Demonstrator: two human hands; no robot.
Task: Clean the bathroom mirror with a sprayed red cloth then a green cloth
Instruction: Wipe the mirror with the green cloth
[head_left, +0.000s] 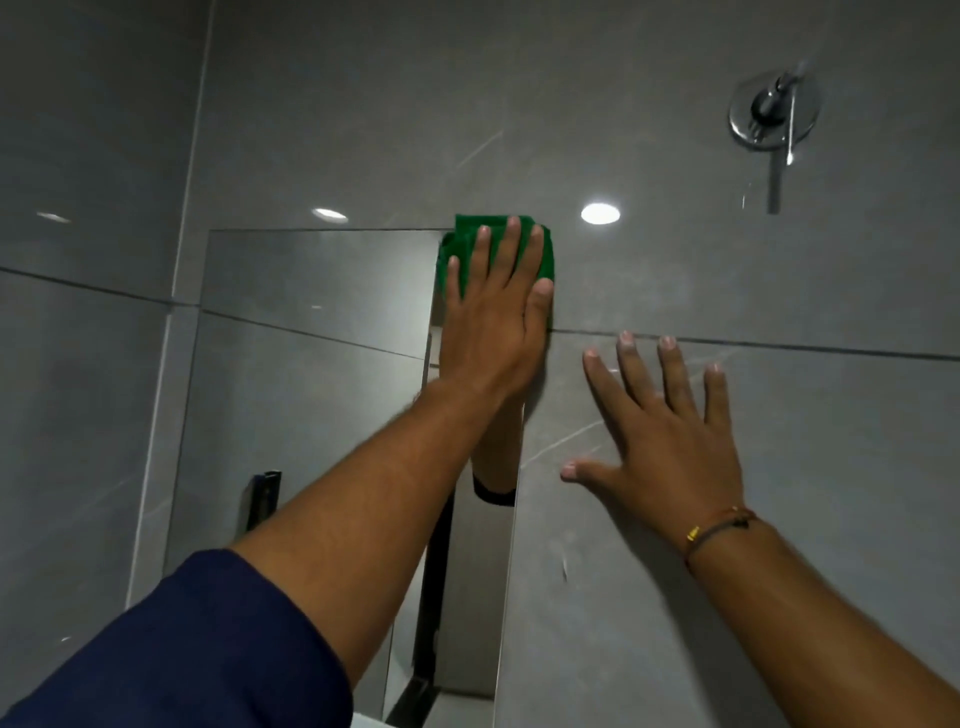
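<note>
- Green cloth (496, 249) in use, pressed flat under the left hand (493, 332) at the top right corner of the mirror (311, 332), overlapping onto the tile; fingers extended and laid on the cloth, pressing rather than pinching.
- Right hand (670, 441) empty, fingers spread, palm braced on the grey tiled wall (779, 467) just beside the mirror's right edge.
- No red cloth or spray bottle in view; judged to be in the second, green-cloth stage.
- Likely left: the rest of the glass below and to the left; cannot tell how much already wiped.
</note>
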